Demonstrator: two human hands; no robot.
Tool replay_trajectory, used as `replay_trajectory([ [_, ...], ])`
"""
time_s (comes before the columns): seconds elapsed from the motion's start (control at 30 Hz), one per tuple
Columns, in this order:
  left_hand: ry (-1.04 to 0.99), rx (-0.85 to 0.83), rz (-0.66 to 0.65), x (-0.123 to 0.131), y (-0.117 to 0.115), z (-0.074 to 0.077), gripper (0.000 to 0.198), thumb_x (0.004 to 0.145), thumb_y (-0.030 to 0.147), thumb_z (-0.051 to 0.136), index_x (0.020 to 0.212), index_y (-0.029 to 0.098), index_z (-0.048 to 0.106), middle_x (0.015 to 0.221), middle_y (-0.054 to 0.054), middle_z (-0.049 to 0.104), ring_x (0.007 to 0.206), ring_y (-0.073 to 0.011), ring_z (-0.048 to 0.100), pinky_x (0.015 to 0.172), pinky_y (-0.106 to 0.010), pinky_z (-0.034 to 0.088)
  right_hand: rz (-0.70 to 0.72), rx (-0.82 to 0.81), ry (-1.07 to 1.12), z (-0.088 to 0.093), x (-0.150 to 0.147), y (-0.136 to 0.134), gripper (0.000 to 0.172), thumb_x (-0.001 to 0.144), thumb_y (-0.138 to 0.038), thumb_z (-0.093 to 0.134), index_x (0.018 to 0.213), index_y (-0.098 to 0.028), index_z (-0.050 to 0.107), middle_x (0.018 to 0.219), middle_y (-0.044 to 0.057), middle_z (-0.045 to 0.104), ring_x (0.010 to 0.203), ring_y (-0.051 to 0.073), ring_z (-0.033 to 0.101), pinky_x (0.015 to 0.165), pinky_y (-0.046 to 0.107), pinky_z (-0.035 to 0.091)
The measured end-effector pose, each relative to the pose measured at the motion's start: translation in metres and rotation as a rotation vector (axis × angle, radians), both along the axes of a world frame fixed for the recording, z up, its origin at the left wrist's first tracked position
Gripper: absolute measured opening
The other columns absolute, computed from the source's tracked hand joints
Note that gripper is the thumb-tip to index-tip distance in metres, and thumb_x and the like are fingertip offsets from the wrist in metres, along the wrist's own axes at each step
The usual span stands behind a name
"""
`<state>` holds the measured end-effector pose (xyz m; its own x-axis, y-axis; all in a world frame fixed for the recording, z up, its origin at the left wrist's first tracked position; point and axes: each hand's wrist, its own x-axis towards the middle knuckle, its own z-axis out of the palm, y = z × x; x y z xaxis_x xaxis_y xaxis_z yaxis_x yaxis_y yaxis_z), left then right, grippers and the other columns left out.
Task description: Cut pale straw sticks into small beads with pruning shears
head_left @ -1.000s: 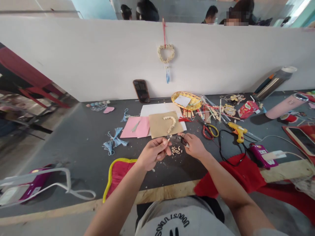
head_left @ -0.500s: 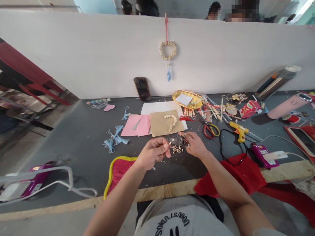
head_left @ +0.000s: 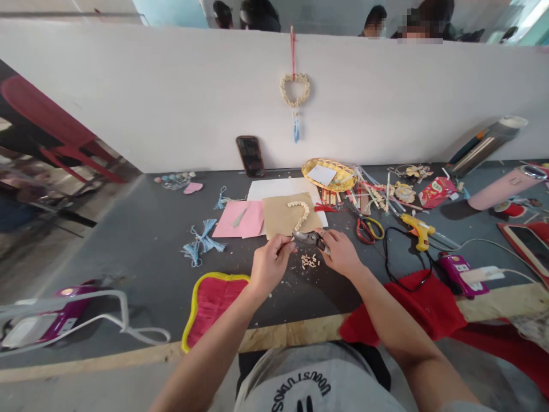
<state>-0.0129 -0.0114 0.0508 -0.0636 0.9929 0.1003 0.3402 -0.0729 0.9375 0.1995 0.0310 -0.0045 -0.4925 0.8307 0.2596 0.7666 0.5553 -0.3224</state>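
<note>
Short, pale, wood-like pieces [head_left: 309, 261] lie loose on the dark grey surface [head_left: 295, 300], near and between the arms; they look light and hard, apt to roll, so a fingertip pinch should suit. Slightly farther, the left hand [head_left: 271, 260] pinches a slim pale stick [head_left: 293, 238], probably stiff but brittle, best held by its end. From the right, the right hand [head_left: 343, 252] grips grey metal hand shears [head_left: 311, 237], likely weightier. Beyond, a curved, pale beaded strip [head_left: 306, 213] rests on brown square card [head_left: 277, 214], seemingly delicate.
</note>
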Motion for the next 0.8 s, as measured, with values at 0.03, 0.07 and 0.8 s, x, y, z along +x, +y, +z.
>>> replay_trajectory([
  [0.03, 0.023, 0.011, -0.008, 0.000, 0.000, 0.001, 0.015, 0.083, 0.031, 0.062, 0.078, 0.017, 0.062, 0.071, -0.004, 0.070, 0.059, -0.0107, 0.054, 0.057, -0.020, 0.039, 0.010, 0.010, 0.003, 0.000, 0.001, 0.000, 0.054, 0.084, -0.022, 0.053, 0.137, -0.016, 0.046, 0.111, 0.013, 0.060, 0.102, 0.026, 0.054, 0.088, 0.038, 0.042],
  [0.07, 0.010, -0.005, -0.030, 0.000, 0.000, 0.002, 0.017, 0.084, 0.032, 0.061, 0.076, 0.017, 0.061, 0.069, -0.004, 0.070, 0.057, -0.0102, 0.052, 0.055, -0.020, 0.038, 0.023, 0.017, 0.008, 0.000, 0.002, 0.001, 0.054, 0.083, -0.021, 0.053, 0.137, -0.016, 0.046, 0.111, 0.013, 0.060, 0.103, 0.026, 0.054, 0.088, 0.038, 0.042],
  [0.8, -0.716, -0.576, -0.343, -0.008, 0.002, 0.020, 0.034, 0.068, 0.035, 0.080, 0.069, 0.012, 0.056, 0.052, -0.003, 0.063, 0.031, 0.0008, 0.026, 0.033, -0.014, 0.012, 0.122, 0.010, 0.060, 0.001, 0.003, 0.001, 0.059, 0.076, -0.010, 0.052, 0.134, -0.017, 0.047, 0.110, 0.011, 0.062, 0.105, 0.024, 0.055, 0.090, 0.036, 0.040],
])
